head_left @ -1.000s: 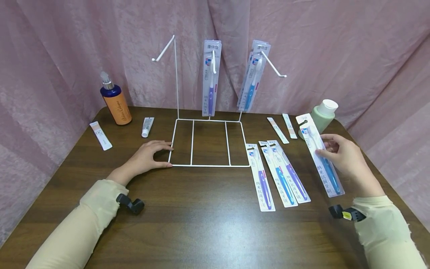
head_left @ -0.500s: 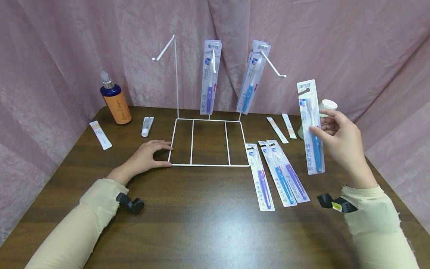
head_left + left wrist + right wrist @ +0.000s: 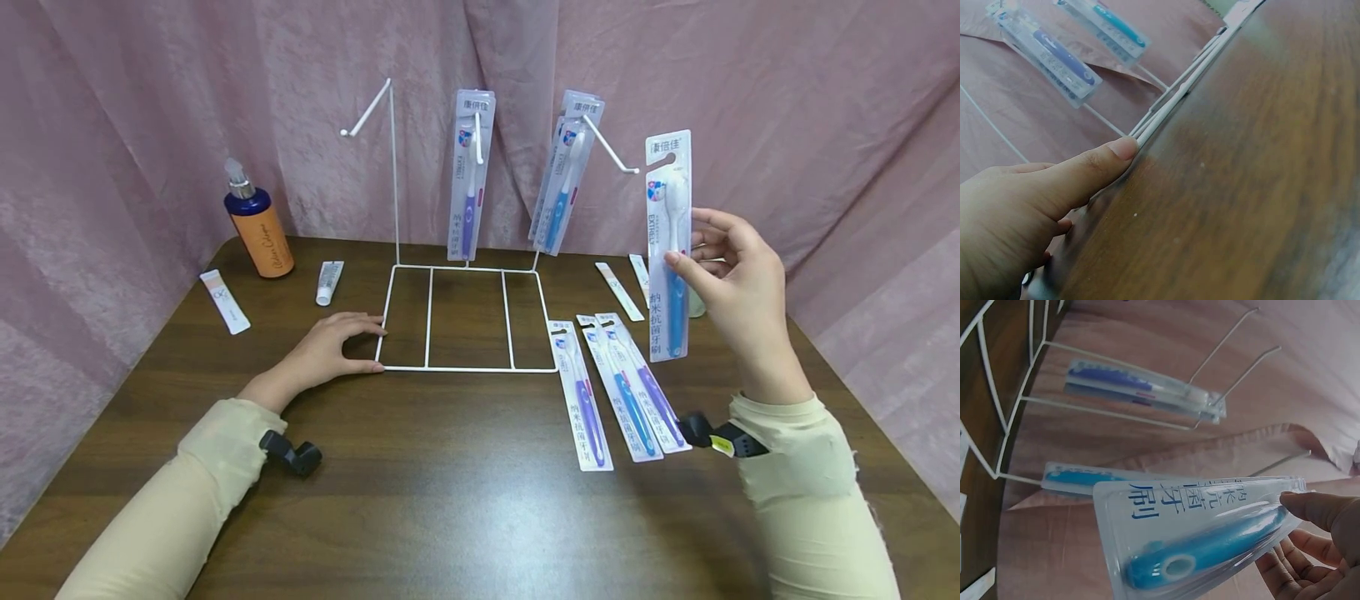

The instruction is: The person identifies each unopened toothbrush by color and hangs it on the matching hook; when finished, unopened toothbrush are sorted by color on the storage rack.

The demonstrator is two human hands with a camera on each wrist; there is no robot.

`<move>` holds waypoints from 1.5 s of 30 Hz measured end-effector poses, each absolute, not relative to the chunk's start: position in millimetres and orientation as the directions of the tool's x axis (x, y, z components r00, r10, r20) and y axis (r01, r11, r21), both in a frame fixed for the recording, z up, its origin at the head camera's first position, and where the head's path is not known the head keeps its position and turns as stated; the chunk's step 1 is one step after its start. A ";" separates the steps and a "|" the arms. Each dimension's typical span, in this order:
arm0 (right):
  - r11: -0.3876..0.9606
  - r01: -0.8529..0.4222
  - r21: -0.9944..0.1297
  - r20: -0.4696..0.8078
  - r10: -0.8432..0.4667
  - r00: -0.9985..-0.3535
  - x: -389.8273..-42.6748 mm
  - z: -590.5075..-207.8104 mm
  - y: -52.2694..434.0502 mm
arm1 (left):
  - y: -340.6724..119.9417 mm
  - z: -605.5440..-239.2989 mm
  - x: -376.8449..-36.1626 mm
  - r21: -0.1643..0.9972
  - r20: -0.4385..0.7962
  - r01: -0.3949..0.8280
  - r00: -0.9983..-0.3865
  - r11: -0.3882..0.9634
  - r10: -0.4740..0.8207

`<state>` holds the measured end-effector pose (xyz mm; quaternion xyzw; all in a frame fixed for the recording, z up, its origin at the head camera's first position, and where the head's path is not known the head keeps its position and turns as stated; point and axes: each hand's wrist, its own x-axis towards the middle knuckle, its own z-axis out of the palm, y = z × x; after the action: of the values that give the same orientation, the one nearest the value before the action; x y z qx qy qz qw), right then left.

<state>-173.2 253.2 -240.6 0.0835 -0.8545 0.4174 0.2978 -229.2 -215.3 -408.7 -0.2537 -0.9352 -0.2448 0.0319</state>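
The right hand pinches a carded blue toothbrush by its edge between thumb and fingertips, holding it upright in the air just right of the rack's right hook, with the hang hole at the top near hook height but not yet on it. The left hand lies flat on the tabletop, fingers straight, its thumb and fingertips against the front left corner of the white wire rack, apparently steadying the base. By the look of it the hanging work is partly done: packs with blue brushes hang on the right hook, one purple-brush pack hangs on the middle hook, and the left hook is bare. Three more toothbrush packs lie side by side on the tabletop just right of the rack base, so these and the held one appear to be what is left.
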 end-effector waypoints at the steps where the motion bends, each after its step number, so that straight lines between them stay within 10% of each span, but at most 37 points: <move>1: 0.630 -0.399 -0.666 0.581 0.104 -0.807 -173.0 -240.1 251.6 | -215.2 -409.0 -229.1 0.443 0.186 0.492 -0.868 0.749 0.460; 45: 0.561 -0.441 -0.701 0.592 0.112 -0.798 -228.8 -270.3 205.6 | -215.9 -407.8 -228.5 0.452 0.152 0.469 -0.879 0.759 0.452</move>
<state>-228.8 205.6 -270.3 0.0992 -0.8303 0.4579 0.3017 -228.5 -215.9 -407.8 -0.2455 -0.9377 -0.2453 0.0170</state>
